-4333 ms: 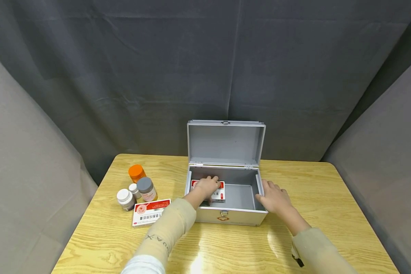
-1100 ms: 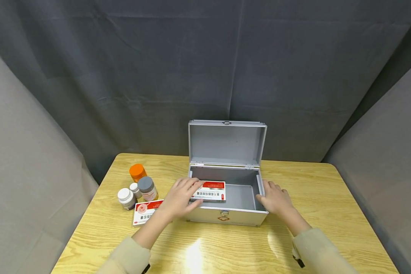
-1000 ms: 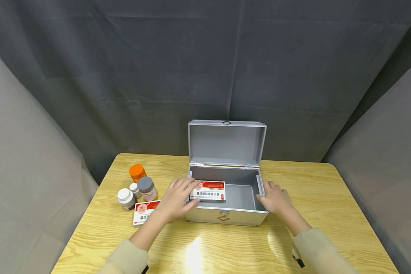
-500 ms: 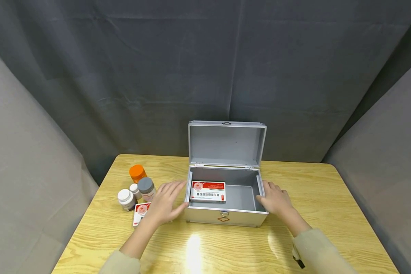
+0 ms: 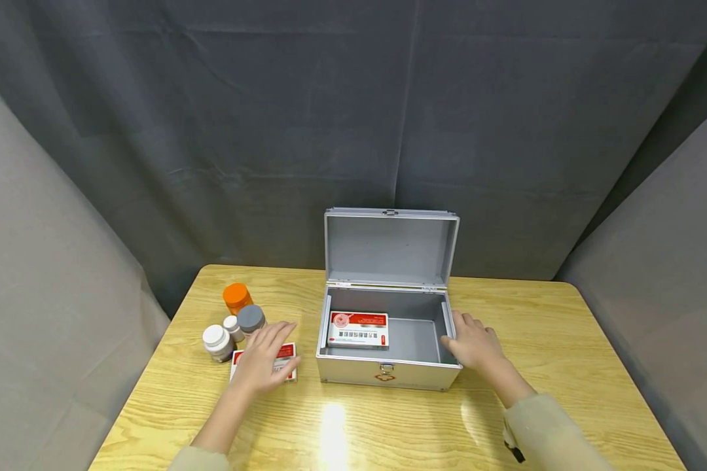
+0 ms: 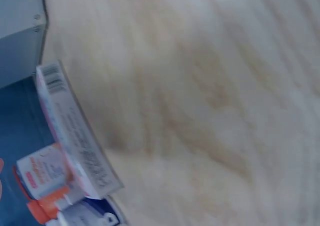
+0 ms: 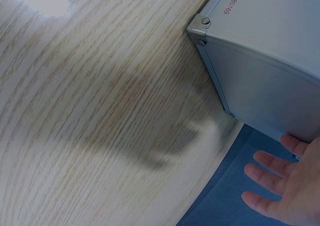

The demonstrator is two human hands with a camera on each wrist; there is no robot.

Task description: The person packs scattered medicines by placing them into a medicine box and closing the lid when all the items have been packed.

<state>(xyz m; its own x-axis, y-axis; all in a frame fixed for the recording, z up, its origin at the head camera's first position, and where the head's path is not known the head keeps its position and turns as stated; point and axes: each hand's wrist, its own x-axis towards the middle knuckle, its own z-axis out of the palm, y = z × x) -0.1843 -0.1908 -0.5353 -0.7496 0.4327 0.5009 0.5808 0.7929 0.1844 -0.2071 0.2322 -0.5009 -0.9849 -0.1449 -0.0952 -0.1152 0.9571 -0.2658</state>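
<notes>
My left hand (image 5: 260,361) hovers over a red-and-white medicine box (image 5: 285,363) on the table, its fingers stretched out and thumb apart. The hand hides much of that box; contact cannot be told. The left wrist view shows the box's printed side (image 6: 80,131), with only a sliver of hand at the edge. A silver first-aid case (image 5: 389,374) stands with its lid raised. Inside, at the left, lies a second medicine box (image 5: 358,330). My right hand (image 5: 476,341) rests at the case's right rim; in the right wrist view its fingers (image 7: 270,167) are spread, mostly off the wall.
Left of the case, close together, stand an orange-capped bottle (image 5: 237,297), a grey-capped bottle (image 5: 251,318), a small white-capped bottle (image 5: 231,325) and a larger white bottle (image 5: 217,342). A dark curtain (image 5: 259,131) hangs behind the wooden table (image 5: 400,425).
Earlier my left hand was inside the case at the medicine box there. It has since withdrawn, moving left and toward me over the other box. My right hand has stayed at the rim.
</notes>
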